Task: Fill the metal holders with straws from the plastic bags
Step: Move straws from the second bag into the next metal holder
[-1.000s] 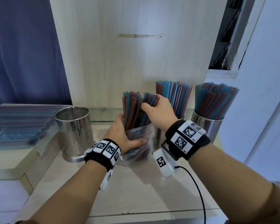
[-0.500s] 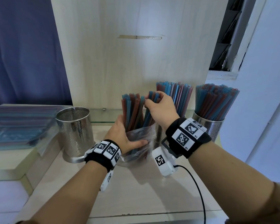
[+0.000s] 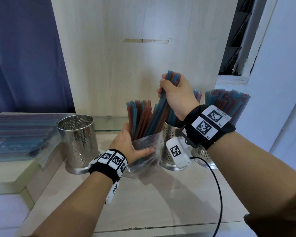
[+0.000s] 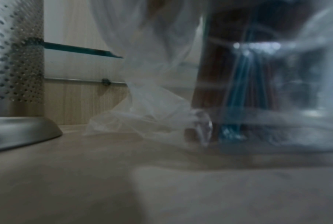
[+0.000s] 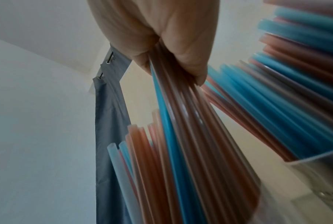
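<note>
A clear plastic bag (image 3: pixel 148 147) stands upright on the counter with red and blue straws (image 3: pixel 138 115) sticking out of its top. My left hand (image 3: pixel 126 146) grips the bag around its middle. My right hand (image 3: pixel 174 89) is raised above the bag and clenches a bundle of straws (image 3: pixel 162 110) (image 5: pixel 180 128) whose lower ends are still inside the bag. An empty perforated metal holder (image 3: pixel 78 141) stands to the left. Two more metal holders (image 3: pixel 171 147) packed with straws (image 3: pixel 227 103) stand behind my right wrist. In the left wrist view the bag (image 4: pixel 152 94) is blurred.
More bagged straws (image 3: pixel 19 134) lie flat on a raised ledge at the left. A wooden panel (image 3: pixel 135 57) rises right behind the holders. A black cable (image 3: pixel 219 194) runs from my right wrist across the counter (image 3: pixel 161 202). A white wall closes the right side.
My right hand has closed on a bundle of straws and lifted it well up out of the bag. The left hand keeps its grip on the bag in the same spot.
</note>
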